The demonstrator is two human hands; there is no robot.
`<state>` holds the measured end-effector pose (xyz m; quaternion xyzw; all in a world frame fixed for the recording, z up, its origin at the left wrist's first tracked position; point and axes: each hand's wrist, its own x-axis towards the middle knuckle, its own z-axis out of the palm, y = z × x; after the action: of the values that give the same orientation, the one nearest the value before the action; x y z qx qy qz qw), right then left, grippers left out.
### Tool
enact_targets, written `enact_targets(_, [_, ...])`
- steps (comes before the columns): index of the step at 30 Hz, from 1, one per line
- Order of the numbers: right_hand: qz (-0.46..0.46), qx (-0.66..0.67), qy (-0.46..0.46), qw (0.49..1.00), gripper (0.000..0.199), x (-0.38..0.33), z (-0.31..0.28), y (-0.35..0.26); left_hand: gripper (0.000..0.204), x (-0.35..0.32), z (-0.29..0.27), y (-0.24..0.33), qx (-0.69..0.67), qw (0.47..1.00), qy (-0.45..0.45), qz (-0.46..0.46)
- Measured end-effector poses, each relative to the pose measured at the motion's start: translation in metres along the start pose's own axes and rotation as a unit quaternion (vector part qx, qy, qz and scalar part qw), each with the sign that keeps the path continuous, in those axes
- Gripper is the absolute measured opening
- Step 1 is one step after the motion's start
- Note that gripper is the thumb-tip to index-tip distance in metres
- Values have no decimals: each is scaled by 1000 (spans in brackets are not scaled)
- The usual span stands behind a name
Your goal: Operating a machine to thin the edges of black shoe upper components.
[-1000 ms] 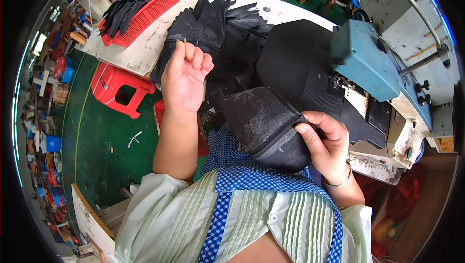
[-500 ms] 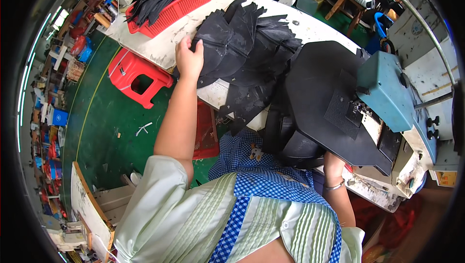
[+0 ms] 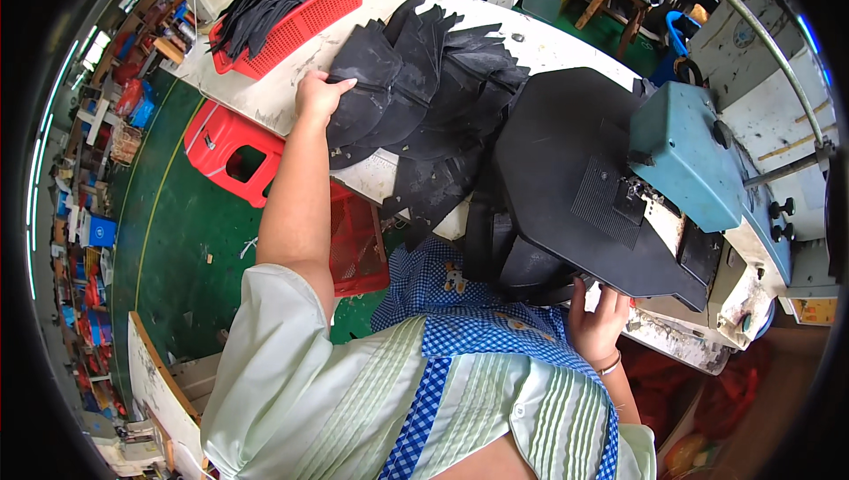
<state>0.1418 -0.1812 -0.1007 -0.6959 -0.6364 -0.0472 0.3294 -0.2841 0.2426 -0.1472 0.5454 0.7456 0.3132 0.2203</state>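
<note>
My left hand [image 3: 320, 98] is at the left edge of a heap of thin black cut pieces [image 3: 402, 82] on the white table. Its thumb is stretched over the top piece, apart from the fingers. My right hand [image 3: 600, 325] is at the near edge of a wide black board [image 3: 566, 153] around the sewing machine [image 3: 685, 148]. Its thumb and fingers are apart, the fingertips partly hidden by the board's rim, and nothing shows in the palm. Black molded-looking pieces [image 3: 531, 268] hang between the board and my lap.
A red basket [image 3: 305, 34] with more black pieces stands on the white table [image 3: 256, 100] at the far left. Below are a red stool [image 3: 212, 140] and a red crate [image 3: 354, 259]. The machine's blue-grey head and a bent metal rod [image 3: 761, 29] rise at the right.
My right hand has come out from under the board, so its fingers now show. My left hand stays by the heap, its thumb lying flatter toward the pieces. The whole view has shifted slightly.
</note>
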Motion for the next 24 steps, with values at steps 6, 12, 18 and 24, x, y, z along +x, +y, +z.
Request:
enact_targets(6, [-248,31,22,968,34,8,-31,-9,45,-58,-14,65,-255,929,63,261])
enact_targets(12, [-235,64,228,943,78,45,-29,-21,54,-255,-43,186,-546,756,-329,146])
enact_targets(18, [-238,-46,16,970,50,87,-48,-35,105,-327,13,178,-387,803,-184,414])
enact_targets(24, [-194,-27,-19,980,45,87,-60,-24,55,-314,14,210,28,714,-263,648])
